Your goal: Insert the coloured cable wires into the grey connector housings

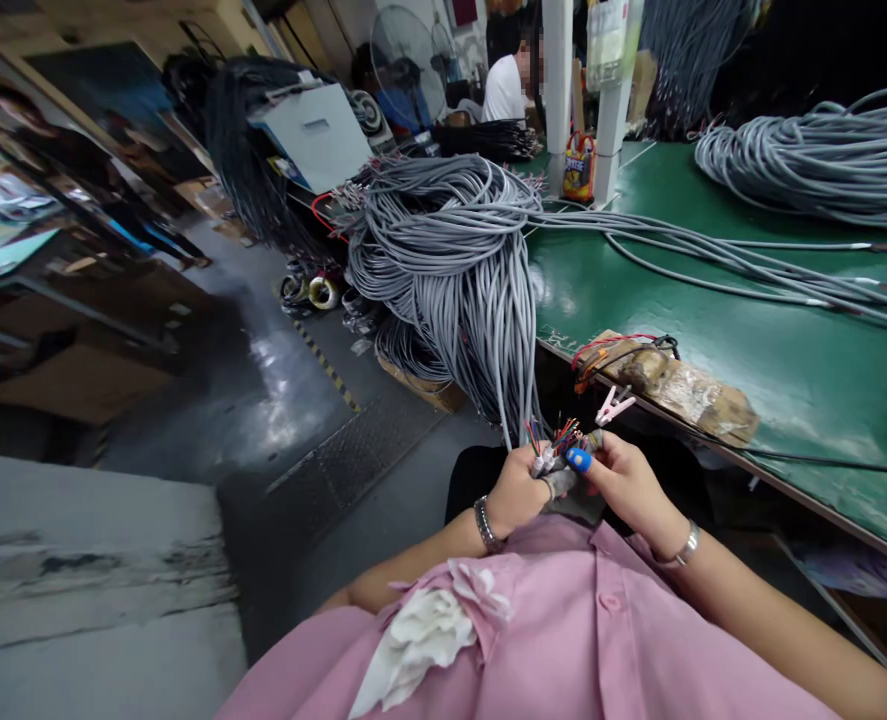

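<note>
Close to my body, my left hand (519,490) is closed around the ends of several grey cables (514,390). White wrapped ends (545,460) and thin coloured wires (565,433) stick up from its grip. My right hand (627,485) pinches at these wires from the right, with a blue cover on the thumb and wrappings on fingers. What exactly lies between its fingertips is too small to make out. The cables run up to a big draped bundle of grey cable (458,230) at the table's edge.
A green table (623,280) stretches to the right, with a coiled grey cable bundle (825,165) at its back. A taped cardboard piece (683,390) and a pink clip (612,405) sit at its near edge. People are in the background; a grey block (90,560) stands at left.
</note>
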A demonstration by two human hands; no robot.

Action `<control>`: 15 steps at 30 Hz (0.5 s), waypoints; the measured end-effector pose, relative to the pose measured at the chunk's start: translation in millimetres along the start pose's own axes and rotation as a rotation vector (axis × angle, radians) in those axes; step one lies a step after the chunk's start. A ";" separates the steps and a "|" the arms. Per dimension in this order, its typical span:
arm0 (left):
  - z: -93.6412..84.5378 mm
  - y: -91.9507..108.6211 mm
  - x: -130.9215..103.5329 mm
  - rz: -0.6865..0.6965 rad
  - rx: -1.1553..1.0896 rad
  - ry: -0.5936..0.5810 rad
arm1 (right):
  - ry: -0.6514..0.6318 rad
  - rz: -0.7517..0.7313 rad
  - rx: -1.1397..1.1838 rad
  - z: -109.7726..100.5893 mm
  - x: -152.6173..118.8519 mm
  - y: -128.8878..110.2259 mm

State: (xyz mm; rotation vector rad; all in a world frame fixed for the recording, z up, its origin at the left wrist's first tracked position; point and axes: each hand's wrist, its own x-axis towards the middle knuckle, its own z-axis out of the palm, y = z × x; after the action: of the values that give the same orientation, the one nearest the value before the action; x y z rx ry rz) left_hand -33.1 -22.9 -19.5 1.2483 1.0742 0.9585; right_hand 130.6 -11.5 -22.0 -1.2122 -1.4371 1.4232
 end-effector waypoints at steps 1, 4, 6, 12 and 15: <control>-1.2 2.0 0.7 -0.003 0.008 -0.039 | -0.012 0.003 0.033 -1.1 -1.1 -1.0; -8.0 7.4 5.0 -0.023 0.057 -0.214 | -0.051 -0.004 0.109 -5.6 -6.3 -3.3; -12.9 9.1 8.8 -0.047 0.106 -0.313 | -0.077 -0.009 0.123 -7.8 -9.4 -3.8; -11.3 7.3 13.6 -0.105 0.072 -0.343 | -0.092 -0.032 0.119 -13.6 -9.9 -3.3; -3.2 4.4 12.3 -0.062 0.005 -0.190 | -0.014 -0.004 0.115 -17.5 -8.1 -3.3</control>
State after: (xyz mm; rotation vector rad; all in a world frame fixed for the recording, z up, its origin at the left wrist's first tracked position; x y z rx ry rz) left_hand -33.2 -9.8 -16.3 1.2754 0.9604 0.7740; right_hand 149.1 -14.4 -16.5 -1.1287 -1.3463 1.4933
